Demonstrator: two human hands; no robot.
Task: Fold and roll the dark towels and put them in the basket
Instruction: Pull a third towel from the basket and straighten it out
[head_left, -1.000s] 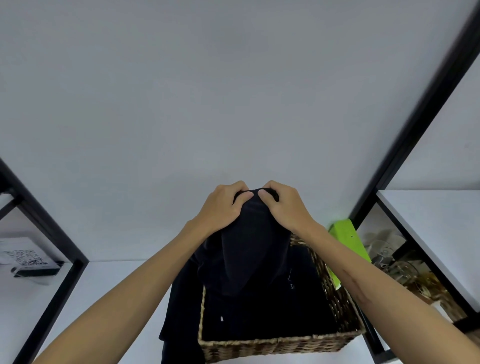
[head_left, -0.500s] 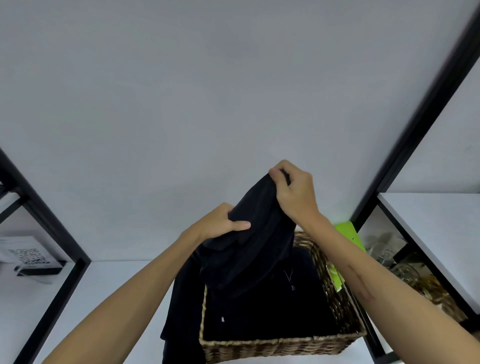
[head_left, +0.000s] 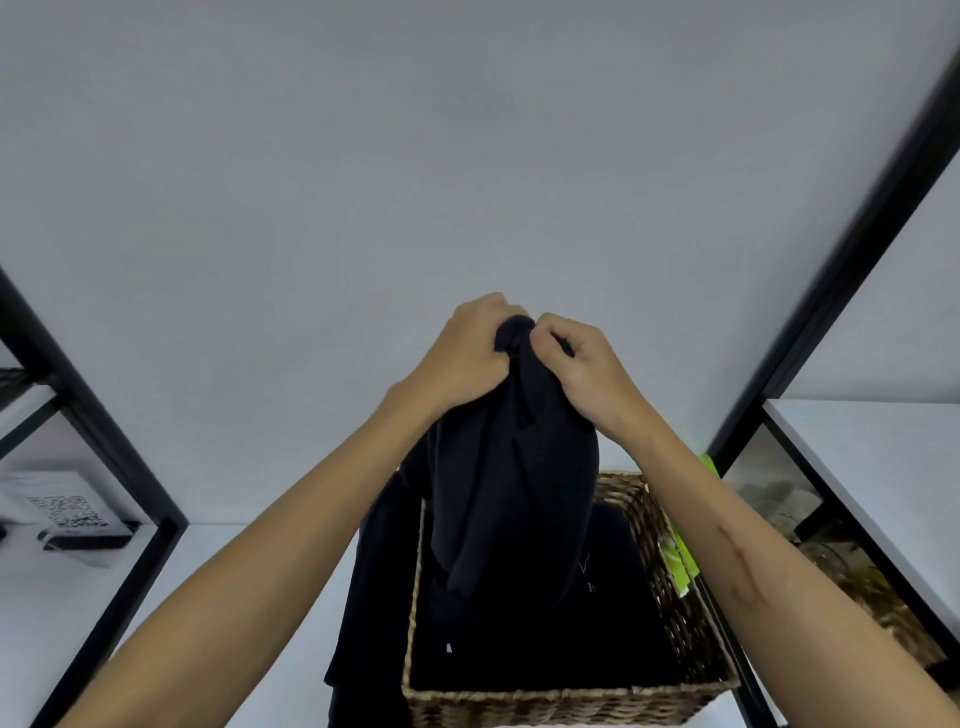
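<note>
A dark towel (head_left: 511, 483) hangs in the air above a woven wicker basket (head_left: 670, 566). My left hand (head_left: 465, 353) and my right hand (head_left: 584, 371) pinch its top edge close together, high above the basket. The towel's lower end dangles into the basket. More dark cloth (head_left: 524, 644) lies inside the basket. Another dark piece (head_left: 366, 613) spills over the basket's left side onto the white surface.
The basket stands on a white shelf surface (head_left: 280, 597) between black frame posts (head_left: 98, 431). A bright green item (head_left: 683, 558) sits behind the basket's right wall. A card with a QR code (head_left: 67, 512) stands at left. Glassware (head_left: 810, 525) fills the right shelf.
Both hands have risen with the towel. My left hand moved up from the towel's lower fold to join the right hand at the top edge.
</note>
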